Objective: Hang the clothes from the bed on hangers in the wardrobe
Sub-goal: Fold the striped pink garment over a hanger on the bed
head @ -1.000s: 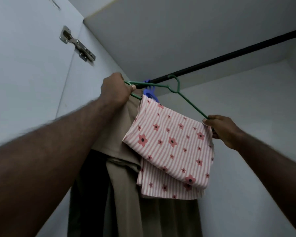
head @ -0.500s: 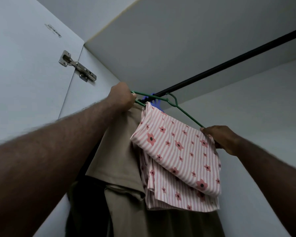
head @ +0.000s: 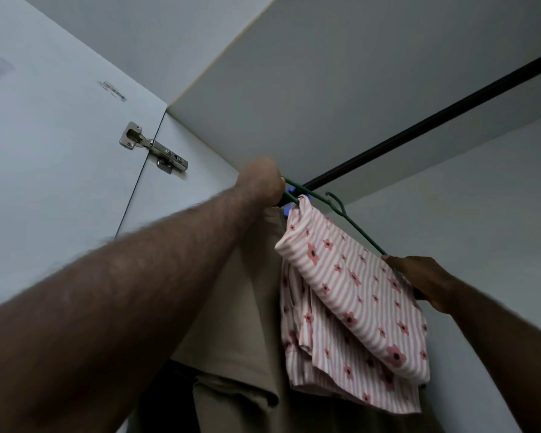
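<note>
your left hand [head: 260,182] grips the hanger's [head: 352,225] 10 o'clock end beside the rail [head: 419,126]; your right hand [head: 419,279] holds its 4 o'clock end. the striped cloth [head: 356,295] drapes over the hanger, at 3 o'clock of a beige garment [head: 247,301].

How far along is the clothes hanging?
Done: a beige garment already hangs under the rod. In hand: left hand and right hand grip the green hanger carrying the pink striped garment. Left: its hook seems not yet over the rod; the bed is out of view.
</note>
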Motion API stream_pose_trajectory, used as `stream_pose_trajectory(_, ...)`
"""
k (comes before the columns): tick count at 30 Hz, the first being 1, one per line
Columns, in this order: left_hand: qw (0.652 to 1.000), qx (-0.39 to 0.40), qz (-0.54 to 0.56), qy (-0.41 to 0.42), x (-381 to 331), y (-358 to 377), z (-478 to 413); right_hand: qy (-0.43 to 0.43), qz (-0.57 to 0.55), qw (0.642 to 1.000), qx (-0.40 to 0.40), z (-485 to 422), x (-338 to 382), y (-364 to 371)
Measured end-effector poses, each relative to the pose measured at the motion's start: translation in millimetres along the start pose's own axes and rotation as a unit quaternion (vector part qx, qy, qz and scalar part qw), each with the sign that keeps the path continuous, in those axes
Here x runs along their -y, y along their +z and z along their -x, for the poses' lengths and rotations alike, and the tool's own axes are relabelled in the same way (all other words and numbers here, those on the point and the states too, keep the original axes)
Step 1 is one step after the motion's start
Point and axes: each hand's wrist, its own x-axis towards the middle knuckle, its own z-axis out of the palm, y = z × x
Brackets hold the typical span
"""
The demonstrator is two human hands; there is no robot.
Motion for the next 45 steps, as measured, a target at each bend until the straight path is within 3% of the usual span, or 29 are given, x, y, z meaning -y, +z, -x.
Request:
stream_pose_trajectory(5, 1.000, -0.020, 0.008, 0.005, -3.6, -0.2, -18.7, -0.050, 0.002, 0.999, -0.021, -22.9, 5.3, 3.8)
stream_pose_trajectory(12, 0.992, -0.033, 0.120, -0.037, 24.2, -4.3, -12.6, -0.108, 0.011, 0.994, -0.013, -46.5, 0.1, 25.5)
stream_pose_trajectory(20, 0.985, -0.058, 0.156, -0.033, 30.4, -4.8, 26.2, -0.105, -0.066, 0.992, 0.000, -59.6, -27.2, 48.2)
stream_pose_trajectory(27, 0.985, -0.065, 0.152, -0.043, 33.0, -5.7, 32.0, -0.099, -0.032, 0.995, 0.006, -46.8, -22.3, 52.4)
stream_pose_trajectory(31, 0.992, -0.071, 0.108, -0.002, 34.9, -15.6, 55.3, -0.251, 0.013, 0.957, -0.143, 9.0, -9.3, 42.8)
stream_pose_trajectory(34, 0.997, -0.031, 0.030, 0.061, 27.9, -15.4, 88.3, -0.410, -0.003, 0.904, -0.119, 79.4, 0.9, 38.3)
stream_pose_trajectory(36, 0.996, -0.001, 0.008, 0.092, 19.7, -10.6, 110.9, -0.491, 0.107, 0.859, -0.095, 113.3, -0.8, 44.5)
stream_pose_trajectory(38, 0.993, 0.018, 0.007, 0.113, 9.9, -5.9, 129.2, -0.510, 0.223, 0.825, -0.097, 123.8, -5.4, 55.9)
stream_pose_trajectory(41, 0.991, 0.040, 0.042, 0.121, -1.1, 1.1, 150.7, -0.483, 0.255, 0.832, -0.096, 116.5, -9.9, 63.8)
stream_pose_trajectory(45, 0.988, 0.087, 0.047, 0.121, -6.7, 11.4, 175.8, -0.483, 0.133, 0.864, -0.056, 112.5, -11.0, 45.4)
